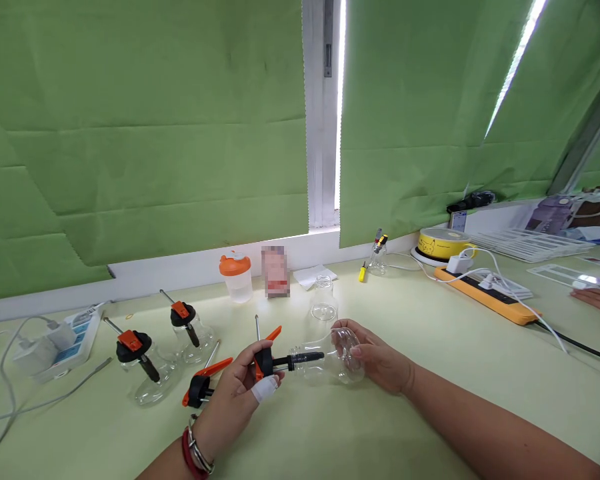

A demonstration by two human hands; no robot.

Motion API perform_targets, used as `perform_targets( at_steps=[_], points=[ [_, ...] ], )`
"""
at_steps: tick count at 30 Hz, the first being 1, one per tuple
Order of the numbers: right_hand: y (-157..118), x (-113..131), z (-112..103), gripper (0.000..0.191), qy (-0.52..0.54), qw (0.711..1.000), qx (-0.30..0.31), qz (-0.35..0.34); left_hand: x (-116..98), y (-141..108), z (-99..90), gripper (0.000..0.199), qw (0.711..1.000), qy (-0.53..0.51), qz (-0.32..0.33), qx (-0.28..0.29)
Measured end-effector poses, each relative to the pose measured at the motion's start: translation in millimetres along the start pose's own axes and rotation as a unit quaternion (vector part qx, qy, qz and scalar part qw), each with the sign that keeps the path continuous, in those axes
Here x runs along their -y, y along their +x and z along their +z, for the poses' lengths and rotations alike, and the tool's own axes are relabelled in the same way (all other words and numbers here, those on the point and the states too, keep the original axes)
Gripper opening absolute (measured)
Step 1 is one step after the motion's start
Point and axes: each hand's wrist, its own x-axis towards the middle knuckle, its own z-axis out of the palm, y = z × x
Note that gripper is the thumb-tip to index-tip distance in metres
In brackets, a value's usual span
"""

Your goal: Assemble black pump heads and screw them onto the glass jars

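Observation:
My left hand, one finger wrapped in white tape, grips a black cap with an orange lever and a thin metal spout. A clear bottle lies tilted on its side in my right hand, fingers around its base. The cap's black stem reaches through the bottle's threaded neck; the cap itself is still apart from the rim. Under my left wrist rests another loose orange-and-black cap. Two bottles with such caps fitted, one nearer and one farther, stand at the left.
Beyond my hands stands an uncapped clear bottle. Behind are an orange-lidded cup, a pink blurred box and a white paper. Cabled power strips lie left and right. Another person's hand is at the far right.

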Motion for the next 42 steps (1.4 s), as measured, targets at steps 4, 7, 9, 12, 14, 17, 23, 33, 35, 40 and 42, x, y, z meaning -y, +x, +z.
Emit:
perform_targets(
  at_steps=[4, 7, 9, 12, 14, 17, 23, 33, 35, 40, 42],
  points=[
    [-1, -3, 6, 0.046, -0.017, 1.0, 0.011, -0.005, -1, -4, 5.5, 0.049, 0.999, 0.016, 0.018, 0.037],
    [-1, -5, 9, 0.048, -0.025, 0.999, 0.022, -0.01, -1, -5, 8.4, 0.047, 0.999, 0.026, 0.021, 0.043],
    [-1, -7, 11, 0.049, -0.028, 0.999, 0.026, -0.011, -1, -5, 9.2, 0.047, 0.998, 0.033, 0.02, 0.045],
    [-1, -9, 12, 0.051, -0.038, 0.999, 0.029, -0.007, 0, -5, 9.7, 0.048, 0.998, 0.048, 0.02, 0.042],
    [-1, -9, 13, 0.054, -0.045, 0.999, 0.029, -0.004, 0, -5, 10.1, 0.048, 0.998, 0.051, 0.019, 0.039],
    [-2, -9, 14, 0.057, -0.058, 0.998, 0.029, -0.019, 1, -5, 10.7, 0.048, 0.998, 0.044, 0.016, 0.04],
    [-3, -6, 16, 0.06, -0.084, 0.995, 0.045, -0.042, 2, -5, 8.8, 0.047, 0.998, 0.039, 0.019, 0.052],
    [-6, -7, 10, 0.069, -0.186, 0.976, 0.062, -0.092, 1, -3, 6.4, 0.043, 0.997, 0.032, -0.006, 0.065],
    [-6, -7, 9, 0.069, -0.203, 0.971, 0.065, -0.107, 0, -3, 6.8, 0.043, 0.997, 0.028, -0.012, 0.069],
    [-7, -8, 10, 0.07, -0.23, 0.963, 0.073, -0.119, -2, -2, 5.1, 0.042, 0.997, 0.017, -0.015, 0.073],
    [-7, -9, 10, 0.072, -0.238, 0.961, 0.078, -0.117, -2, -2, 3.9, 0.043, 0.997, 0.014, -0.012, 0.077]
  ],
)
